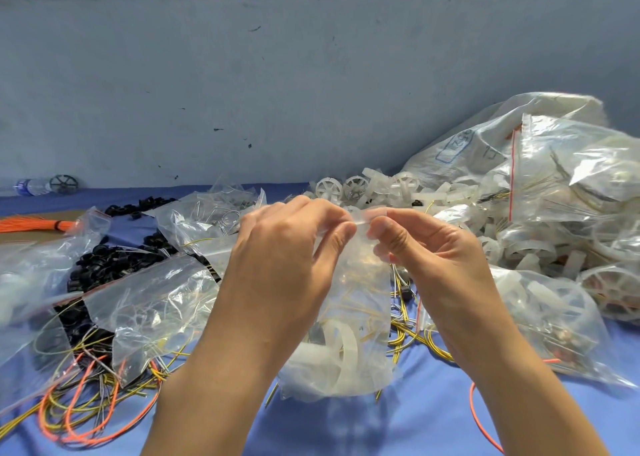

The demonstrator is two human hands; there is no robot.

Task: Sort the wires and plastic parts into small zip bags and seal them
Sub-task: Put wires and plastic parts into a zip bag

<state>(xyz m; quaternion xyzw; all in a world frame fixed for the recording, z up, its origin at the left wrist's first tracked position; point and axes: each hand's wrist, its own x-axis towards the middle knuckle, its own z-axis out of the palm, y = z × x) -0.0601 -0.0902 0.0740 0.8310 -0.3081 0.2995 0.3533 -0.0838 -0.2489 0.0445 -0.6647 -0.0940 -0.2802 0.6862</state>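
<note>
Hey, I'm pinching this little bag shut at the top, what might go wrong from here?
1. The left hand and right hand pinch the bag at one spot on its top, so the rest of the zip may stay open.
2. The bag bulges with white plastic parts and thin wires; a wire may catch in the seal or poke through.

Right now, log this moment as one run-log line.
left hand: pinches zip bag top | right hand: pinches it too | inside: white parts, wires
</note>
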